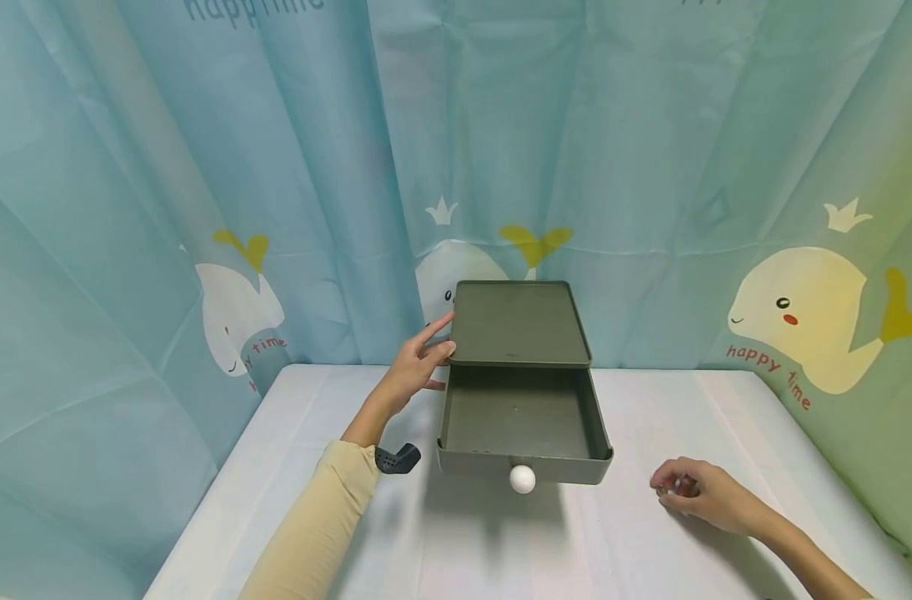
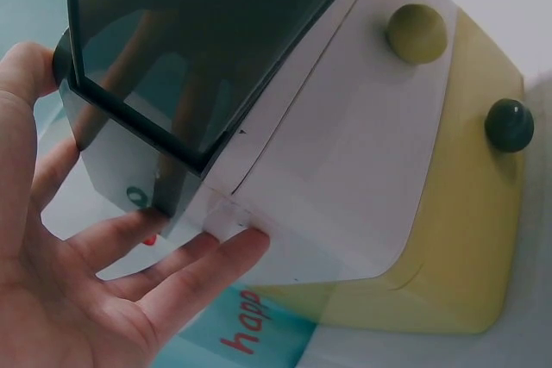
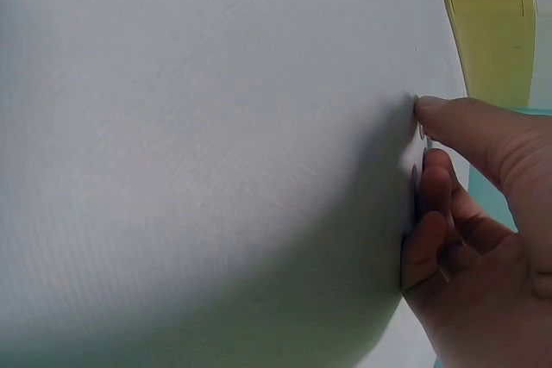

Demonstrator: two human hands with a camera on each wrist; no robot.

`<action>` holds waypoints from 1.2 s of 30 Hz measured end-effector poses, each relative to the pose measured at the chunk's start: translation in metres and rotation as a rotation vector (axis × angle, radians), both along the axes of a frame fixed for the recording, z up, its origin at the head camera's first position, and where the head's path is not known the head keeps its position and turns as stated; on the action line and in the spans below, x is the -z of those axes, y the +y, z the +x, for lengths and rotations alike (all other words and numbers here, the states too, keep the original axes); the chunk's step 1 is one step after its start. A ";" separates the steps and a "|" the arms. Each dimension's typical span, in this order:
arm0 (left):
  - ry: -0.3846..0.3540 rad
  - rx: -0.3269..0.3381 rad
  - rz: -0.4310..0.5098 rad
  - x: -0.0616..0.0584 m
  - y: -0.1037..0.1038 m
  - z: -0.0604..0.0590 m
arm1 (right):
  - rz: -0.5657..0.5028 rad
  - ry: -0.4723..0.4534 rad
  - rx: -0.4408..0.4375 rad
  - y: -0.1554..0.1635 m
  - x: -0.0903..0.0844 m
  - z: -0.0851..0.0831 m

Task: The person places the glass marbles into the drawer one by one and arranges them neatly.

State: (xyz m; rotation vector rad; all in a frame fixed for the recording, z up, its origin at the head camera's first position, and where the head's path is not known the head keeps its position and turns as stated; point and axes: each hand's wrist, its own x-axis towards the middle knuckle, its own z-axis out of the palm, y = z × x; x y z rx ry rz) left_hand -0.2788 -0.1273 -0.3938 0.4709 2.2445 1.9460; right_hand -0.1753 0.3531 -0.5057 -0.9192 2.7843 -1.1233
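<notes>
A grey-green drawer box stands toward the back edge of the white table, its drawer pulled out — white knob facing front. The left hand rests with straight fingers on the box's left side. The right hand lies near the table's right edge, fingers curled round something small — I cannot tell what.

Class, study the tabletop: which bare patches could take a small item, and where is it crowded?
Bare table lies right of the open drawer, beyond the right hand. Another patch lies between the drawer's white knob and the near edge. It is crowded left of the drawer, where the left hand touches the box.
</notes>
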 end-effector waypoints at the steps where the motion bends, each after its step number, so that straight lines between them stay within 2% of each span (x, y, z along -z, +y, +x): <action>1: 0.000 0.000 0.001 0.000 0.000 0.000 | 0.004 -0.001 0.003 0.001 0.000 0.000; 9: 0.003 0.000 0.010 0.000 0.000 0.000 | 0.015 -0.019 -0.002 0.003 -0.002 -0.001; 20: 0.010 0.002 0.002 0.001 0.000 0.001 | 0.016 0.002 -0.012 0.002 -0.002 0.000; 24: 0.010 0.002 0.007 0.001 -0.001 0.001 | 0.025 0.010 -0.045 0.001 -0.006 -0.002; 31: 0.003 0.005 0.004 0.001 -0.001 0.001 | 0.025 -0.098 -0.098 -0.001 -0.016 -0.006; 36: -0.001 0.012 0.005 0.001 0.000 0.000 | 0.034 -0.087 -0.107 -0.002 -0.023 -0.007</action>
